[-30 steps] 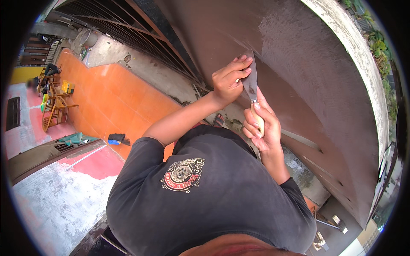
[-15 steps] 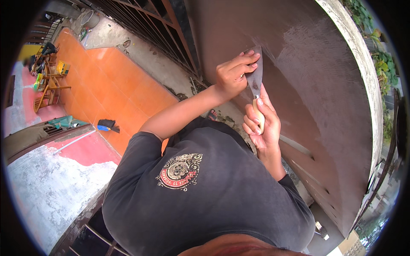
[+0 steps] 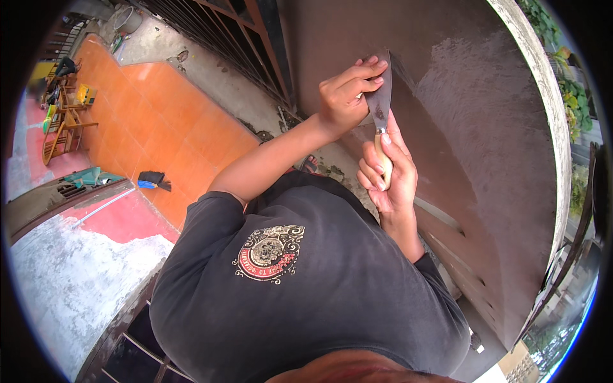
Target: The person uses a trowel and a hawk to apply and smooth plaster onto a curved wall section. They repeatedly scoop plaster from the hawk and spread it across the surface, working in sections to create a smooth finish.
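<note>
My right hand [image 3: 394,163] is wrapped around the pale handle of a putty knife [image 3: 381,105], its metal blade pointing away from me. Dark residue marks the blade near the handle. My left hand [image 3: 348,96] is bent over the blade's left side, fingertips lying on the metal near its far end. A small pale bit shows beneath those fingers; I cannot make out what it is. Just beyond both hands is a brown-grey wall [image 3: 447,121], with a lighter, streaky patch to the right of the blade. Whether the blade tip touches the wall is hard to tell.
A barred metal gate [image 3: 249,38] stands beyond my left forearm. Orange tiles [image 3: 166,108] cover the floor at left, where a blue-headed brush [image 3: 153,181] lies. Farther back are a wooden chair [image 3: 64,127] and a grey bucket [image 3: 128,22]. Plants [image 3: 575,102] grow past the wall's pale edge.
Both hands and the putty knife have moved slightly farther from me, with the same grip. The view has shifted a little.
</note>
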Demonstrator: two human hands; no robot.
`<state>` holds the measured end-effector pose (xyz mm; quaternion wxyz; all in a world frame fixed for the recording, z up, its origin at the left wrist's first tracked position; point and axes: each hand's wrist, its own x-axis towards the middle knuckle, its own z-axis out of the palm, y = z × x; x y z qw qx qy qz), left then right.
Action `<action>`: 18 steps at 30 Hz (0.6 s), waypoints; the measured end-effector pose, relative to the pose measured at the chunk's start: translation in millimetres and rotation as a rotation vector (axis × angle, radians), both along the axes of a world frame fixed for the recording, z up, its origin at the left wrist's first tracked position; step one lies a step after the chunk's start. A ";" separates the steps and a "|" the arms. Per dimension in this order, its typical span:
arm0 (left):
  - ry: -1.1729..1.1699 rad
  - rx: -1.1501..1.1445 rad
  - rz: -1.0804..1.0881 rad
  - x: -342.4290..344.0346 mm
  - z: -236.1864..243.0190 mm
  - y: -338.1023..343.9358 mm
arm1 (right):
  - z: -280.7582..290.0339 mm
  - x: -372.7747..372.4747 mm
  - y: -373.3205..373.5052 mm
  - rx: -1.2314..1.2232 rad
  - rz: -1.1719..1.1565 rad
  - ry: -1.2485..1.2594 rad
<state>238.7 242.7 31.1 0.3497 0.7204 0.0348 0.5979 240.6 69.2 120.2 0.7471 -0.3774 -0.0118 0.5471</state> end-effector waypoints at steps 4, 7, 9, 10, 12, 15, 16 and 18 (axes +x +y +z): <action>-0.052 0.096 -0.047 2.1 3.0 6.6 | -0.1 1.5 6.8 0.156 0.013 0.048; -0.053 0.009 0.071 5.4 6.8 8.8 | 0.8 -0.2 10.2 0.063 -0.019 0.007; -0.011 0.014 0.061 5.2 8.2 7.4 | 1.9 -2.0 9.7 0.013 0.013 -0.075; -0.028 0.050 0.023 5.7 8.2 6.9 | 1.3 -2.2 9.5 0.048 -0.017 -0.041; -0.077 0.149 -0.033 5.5 6.6 5.7 | -0.2 -2.6 6.0 0.192 -0.003 0.017; -0.037 0.040 0.022 8.5 4.7 8.5 | -10.1 -4.3 5.5 0.068 -0.040 -0.052; -0.003 -0.022 0.044 9.1 4.5 8.9 | -15.0 -4.1 5.7 0.019 -0.039 -0.078; -0.037 0.066 -0.007 10.2 6.9 8.5 | -23.5 -5.9 2.5 0.074 -0.078 -0.087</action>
